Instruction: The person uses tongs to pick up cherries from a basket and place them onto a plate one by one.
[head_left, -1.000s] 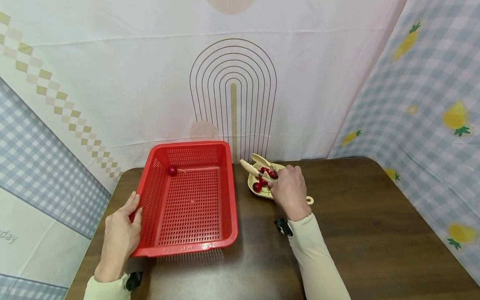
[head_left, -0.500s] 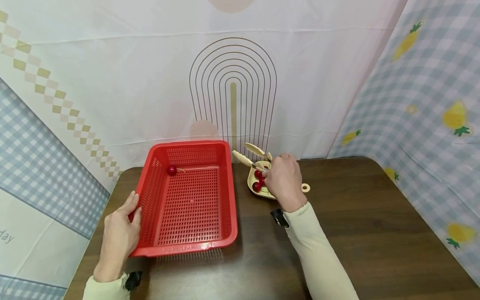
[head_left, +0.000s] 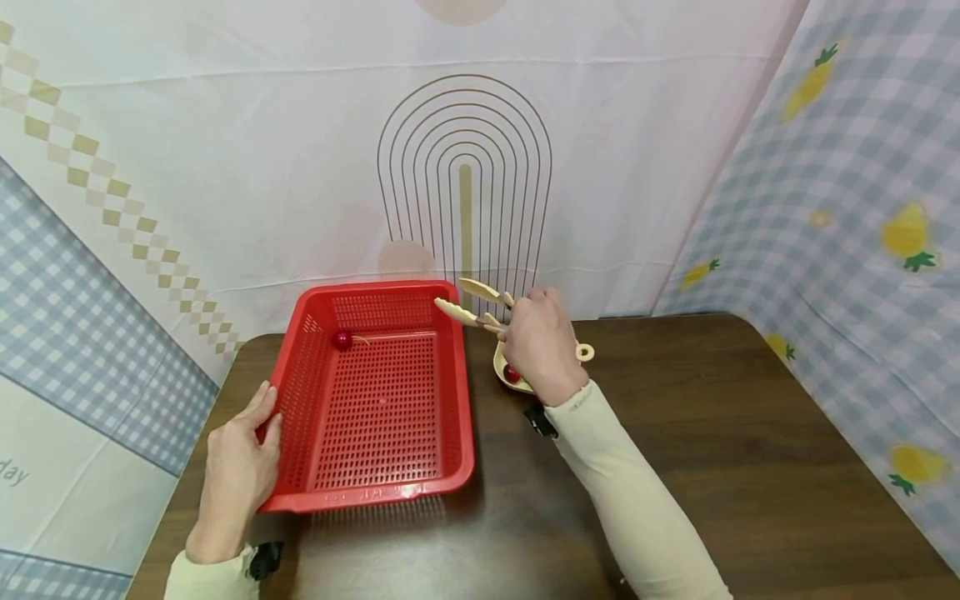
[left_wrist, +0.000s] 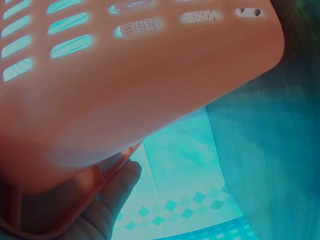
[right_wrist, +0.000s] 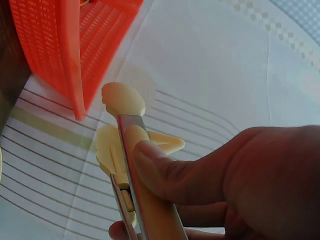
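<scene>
My left hand (head_left: 238, 467) grips the left rim of a red perforated plastic basket (head_left: 467, 400). One dark red cherry (head_left: 342, 340) with a stem lies in its far left part. With my right hand (head_left: 542, 342) I hold cream-tipped tongs (head_left: 456, 311), thumb on one metal arm (right_wrist: 132, 155) in the right wrist view. Their tips stand apart with nothing seen between them, near the basket's right rim. Behind that hand sits a cream plate (head_left: 498, 363), mostly hidden, with a cherry (head_left: 512, 374) showing on it. The left wrist view shows the basket's underside and my fingers (left_wrist: 117, 187).
A dark wooden table (head_left: 720, 450) carries everything. White patterned cloth (head_left: 315, 167) hangs behind it, and blue checked cloth (head_left: 847, 275) stands along the right side.
My right hand has moved left and away from me with the tongs, from over the plate toward the basket's right rim. My left hand and the basket have stayed in place.
</scene>
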